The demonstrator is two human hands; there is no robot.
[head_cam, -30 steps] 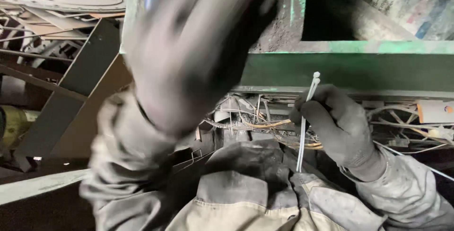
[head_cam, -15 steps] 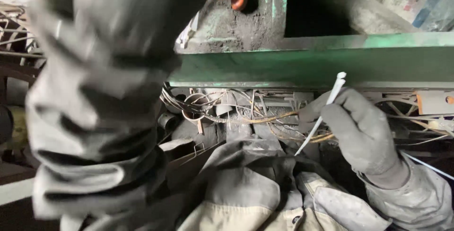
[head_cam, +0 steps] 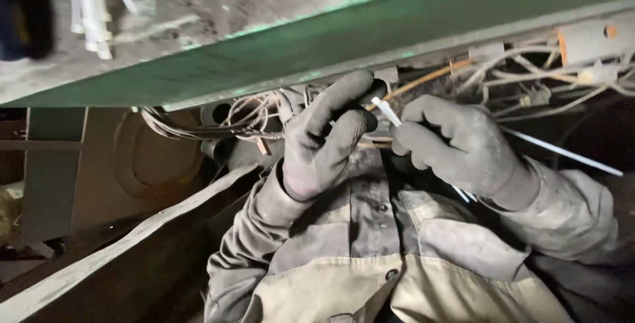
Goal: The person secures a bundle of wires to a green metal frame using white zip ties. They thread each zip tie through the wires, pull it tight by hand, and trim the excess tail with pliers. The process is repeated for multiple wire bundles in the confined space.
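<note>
Both my hands wear dark grey work gloves and are raised under a green metal beam (head_cam: pixel 410 25). My right hand (head_cam: pixel 463 147) pinches a thin white cable tie (head_cam: pixel 385 110) that points up and left towards the tangled wires (head_cam: pixel 225 121) beneath the beam. Just left of the tie's tip, my left hand (head_cam: pixel 324 141) has its fingers curled up against the wires and the beam's underside. Whether those fingers grip anything is hidden. A second long white strip (head_cam: pixel 569 154) runs right from behind my right hand.
A bunch of white cable ties (head_cam: pixel 92 12) lies on the dusty top of the beam at upper left. More wires and an orange lead (head_cam: pixel 430 79) hang at upper right. A pale metal bar (head_cam: pixel 132 237) slants across the lower left.
My left hand, which filled the view close to the camera, has dropped to the wires beside the tie. My right hand has moved left and up with the tie.
</note>
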